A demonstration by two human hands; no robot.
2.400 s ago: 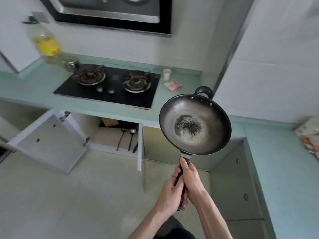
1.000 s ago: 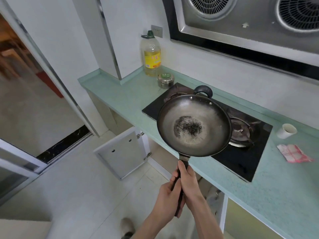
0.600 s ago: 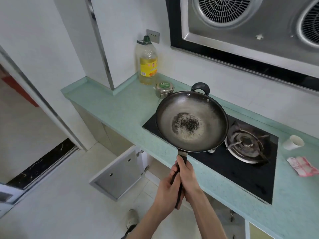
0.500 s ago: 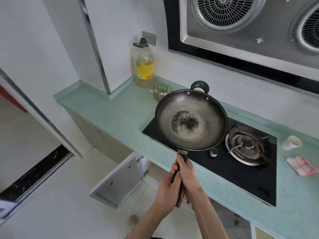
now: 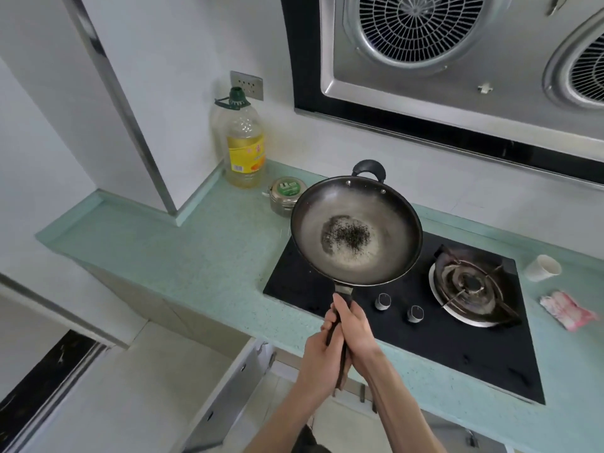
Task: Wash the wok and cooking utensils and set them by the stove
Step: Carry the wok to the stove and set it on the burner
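You stand in a home kitchen. A black two-burner gas hob [image 5: 405, 308] sits in a pale green countertop [image 5: 183, 256], below a steel extractor hood [image 5: 457, 60]. A cooking oil bottle [image 5: 243, 148] stands in the corner, and a cabinet door [image 5: 228, 393] hangs open underneath.

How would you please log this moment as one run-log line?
wok: held above left burner, dark residue inside | left hand: grips handle | right hand: grips handle | stove: right burner bare

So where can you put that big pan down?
The bare green counter left of the stove, in front of the oil bottle and small tin, has most room. The right end is crowded by a paper cup and a crumpled wrapper.
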